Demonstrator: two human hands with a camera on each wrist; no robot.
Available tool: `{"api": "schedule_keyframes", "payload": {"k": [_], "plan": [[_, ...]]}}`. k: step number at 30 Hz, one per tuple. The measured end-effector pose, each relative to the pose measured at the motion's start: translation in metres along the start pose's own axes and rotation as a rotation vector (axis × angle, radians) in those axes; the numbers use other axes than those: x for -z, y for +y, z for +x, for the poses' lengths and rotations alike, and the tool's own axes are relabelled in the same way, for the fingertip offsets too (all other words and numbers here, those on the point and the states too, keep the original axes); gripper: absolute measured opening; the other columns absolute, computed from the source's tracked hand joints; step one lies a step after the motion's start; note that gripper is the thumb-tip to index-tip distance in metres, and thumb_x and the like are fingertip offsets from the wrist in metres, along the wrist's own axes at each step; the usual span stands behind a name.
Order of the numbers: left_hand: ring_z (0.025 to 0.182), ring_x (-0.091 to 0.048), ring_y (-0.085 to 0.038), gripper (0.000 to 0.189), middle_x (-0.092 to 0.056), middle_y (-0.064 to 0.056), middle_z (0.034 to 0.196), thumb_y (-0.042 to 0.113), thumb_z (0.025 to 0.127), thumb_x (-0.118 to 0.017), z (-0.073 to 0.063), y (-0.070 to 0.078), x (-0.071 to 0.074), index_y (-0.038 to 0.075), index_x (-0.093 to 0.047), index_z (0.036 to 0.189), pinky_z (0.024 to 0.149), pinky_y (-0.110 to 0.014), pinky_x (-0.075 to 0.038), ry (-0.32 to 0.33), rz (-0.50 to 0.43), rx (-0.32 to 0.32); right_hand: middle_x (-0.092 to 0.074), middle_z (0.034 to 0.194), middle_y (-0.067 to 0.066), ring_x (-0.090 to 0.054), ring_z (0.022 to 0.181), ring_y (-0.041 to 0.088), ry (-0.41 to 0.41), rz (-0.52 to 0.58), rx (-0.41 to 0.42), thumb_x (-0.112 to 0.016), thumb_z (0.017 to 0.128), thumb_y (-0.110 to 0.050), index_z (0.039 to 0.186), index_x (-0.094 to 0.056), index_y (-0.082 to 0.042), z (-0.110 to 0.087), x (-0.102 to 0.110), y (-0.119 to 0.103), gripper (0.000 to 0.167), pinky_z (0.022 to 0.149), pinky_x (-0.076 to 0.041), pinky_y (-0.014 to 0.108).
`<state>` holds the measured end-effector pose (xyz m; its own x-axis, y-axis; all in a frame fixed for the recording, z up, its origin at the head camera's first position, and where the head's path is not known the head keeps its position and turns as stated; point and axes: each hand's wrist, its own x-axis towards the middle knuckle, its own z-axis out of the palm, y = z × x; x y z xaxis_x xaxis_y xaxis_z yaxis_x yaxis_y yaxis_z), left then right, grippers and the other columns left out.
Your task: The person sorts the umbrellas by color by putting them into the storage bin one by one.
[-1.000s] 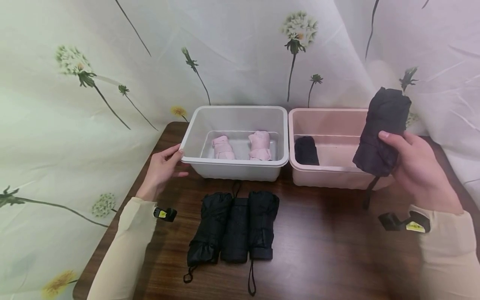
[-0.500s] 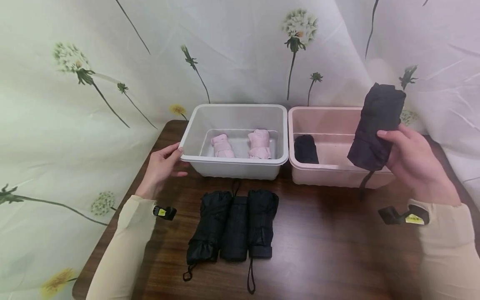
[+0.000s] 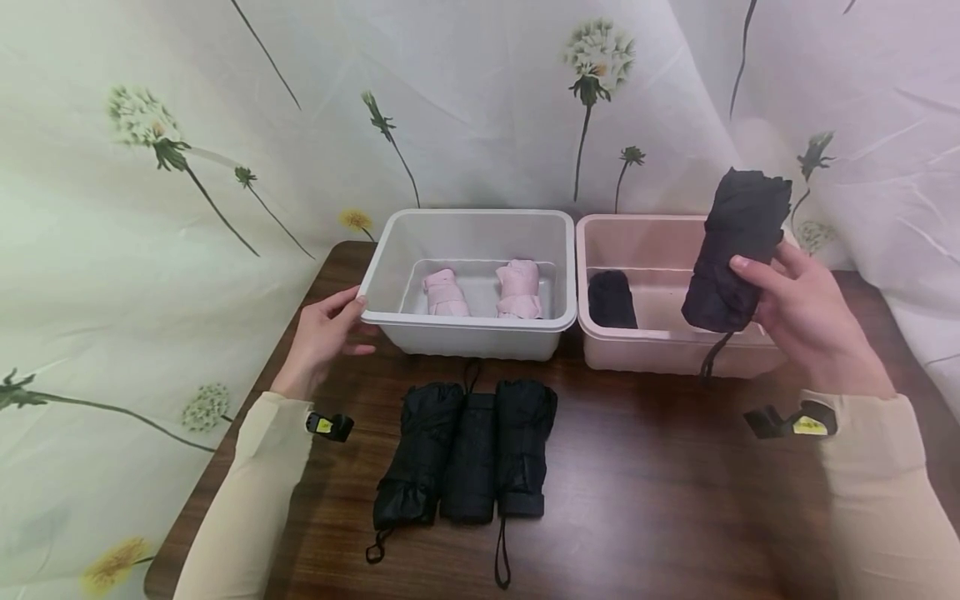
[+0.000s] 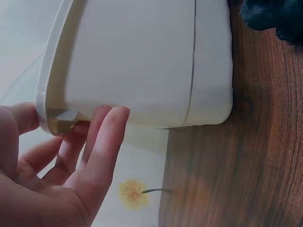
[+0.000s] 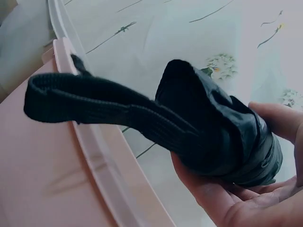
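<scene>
As right hand (image 3: 812, 310) grips black rolled fabric umbrella (image 3: 738, 218), hanging black strap (image 5: 104, 112) could catch pink plastic tub (image 3: 652, 354) near woodgrain desk's (image 3: 630, 467) far edge; left hand (image 3: 322, 333) pinches white plastic tub (image 3: 465, 340).

Cream fabric long sleeves (image 3: 238, 500) cover both forearms; each cuff carries one angular black wrist-camera unit (image 3: 342, 428), yellow-labelled.

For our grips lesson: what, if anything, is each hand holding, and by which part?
Right hand: black bundle, round its middle. Left hand: white bin, by its near-left rim corner.
</scene>
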<state>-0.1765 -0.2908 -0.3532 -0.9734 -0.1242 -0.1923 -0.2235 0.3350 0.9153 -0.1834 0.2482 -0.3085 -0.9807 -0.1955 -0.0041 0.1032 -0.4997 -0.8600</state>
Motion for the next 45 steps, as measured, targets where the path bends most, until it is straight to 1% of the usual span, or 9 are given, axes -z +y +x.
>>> {"api": "schedule_keyframes", "payload": {"k": [2,4,10,14,22,30,34,37,45], "plan": [[0.090,-0.070,-0.020,0.056,-0.051,-0.020,0.135,0.042,0.099,-0.051,0.000,0.000,0.000,0.014,-0.042,0.147,0.073,-0.036,-0.061,0.001,0.002,-0.002,-0.072,0.104,0.006,-0.071,0.089,0.018,0.016,-0.022,-0.001,-0.050,0.096,0.005,0.128,-0.054,-0.010,0.001,0.000,0.001,0.035,0.059,-0.052,0.029],[0.090,-0.070,-0.020,0.056,-0.051,-0.020,0.135,0.042,0.099,-0.051,0.000,-0.001,0.000,0.015,-0.042,0.147,0.072,-0.036,-0.061,0.001,0.004,-0.003,-0.072,0.104,0.006,-0.071,0.089,0.018,0.020,-0.023,-0.003,-0.050,0.096,0.004,0.129,-0.054,-0.010,0.003,0.001,0.002,0.036,0.058,-0.051,0.029],[0.089,-0.070,-0.018,0.057,-0.051,-0.020,0.137,0.043,0.098,-0.052,0.000,-0.001,0.001,0.015,-0.042,0.147,0.073,-0.035,-0.061,0.003,0.017,-0.003,-0.070,0.109,0.004,-0.071,0.093,0.017,0.046,-0.042,-0.020,-0.052,0.095,0.005,0.132,-0.054,-0.013,0.006,0.006,0.004,0.042,0.070,-0.058,0.030],[0.088,-0.070,-0.016,0.057,-0.050,-0.019,0.138,0.043,0.098,-0.052,0.001,-0.001,0.002,0.015,-0.042,0.147,0.073,-0.033,-0.060,0.007,0.029,-0.004,-0.066,0.114,0.000,-0.070,0.094,0.014,0.068,-0.119,-0.039,-0.055,0.094,0.004,0.138,-0.049,-0.018,0.008,0.008,0.005,0.050,0.073,-0.059,0.030],[0.089,-0.070,-0.016,0.057,-0.051,-0.019,0.138,0.043,0.098,-0.052,0.002,-0.003,0.001,0.013,-0.044,0.146,0.075,-0.032,-0.060,0.015,0.030,-0.009,-0.063,0.113,-0.005,-0.068,0.094,0.009,0.094,-0.281,-0.085,-0.061,0.093,-0.005,0.142,-0.038,-0.014,0.011,0.011,0.008,0.054,0.075,-0.058,0.026],[0.091,-0.070,-0.017,0.056,-0.051,-0.018,0.138,0.042,0.098,-0.052,0.001,-0.002,0.002,0.013,-0.044,0.146,0.077,-0.033,-0.060,0.017,0.039,-0.005,-0.068,0.106,-0.004,-0.070,0.091,0.011,0.077,-0.332,-0.089,-0.062,0.093,-0.007,0.136,-0.040,-0.009,0.016,0.011,0.011,0.048,0.075,-0.059,0.026],[0.085,-0.069,-0.010,0.057,-0.051,-0.018,0.139,0.042,0.098,-0.053,0.001,-0.002,0.001,0.014,-0.044,0.146,0.078,-0.034,-0.060,0.020,0.038,-0.003,-0.068,0.104,-0.004,-0.070,0.090,0.010,0.080,-0.333,-0.084,-0.062,0.093,-0.007,0.137,-0.039,-0.008,0.018,0.010,0.013,0.049,0.074,-0.059,0.026],[0.080,-0.067,-0.003,0.057,-0.050,-0.018,0.139,0.042,0.098,-0.052,0.000,-0.001,0.002,0.014,-0.043,0.146,0.079,-0.034,-0.060,0.016,0.035,-0.001,-0.069,0.101,-0.005,-0.071,0.088,0.010,0.101,-0.349,-0.087,-0.064,0.092,-0.008,0.139,-0.036,-0.008,0.019,0.010,0.014,0.054,0.073,-0.059,0.026],[0.082,-0.067,-0.004,0.056,-0.050,-0.018,0.140,0.043,0.098,-0.053,-0.001,0.000,0.002,0.014,-0.044,0.146,0.079,-0.035,-0.060,0.019,0.035,0.003,-0.063,0.103,-0.009,-0.070,0.088,0.005,0.135,-0.460,-0.123,-0.068,0.091,-0.019,0.150,-0.022,-0.004,0.021,0.014,0.014,0.077,0.072,-0.059,0.023]]}}
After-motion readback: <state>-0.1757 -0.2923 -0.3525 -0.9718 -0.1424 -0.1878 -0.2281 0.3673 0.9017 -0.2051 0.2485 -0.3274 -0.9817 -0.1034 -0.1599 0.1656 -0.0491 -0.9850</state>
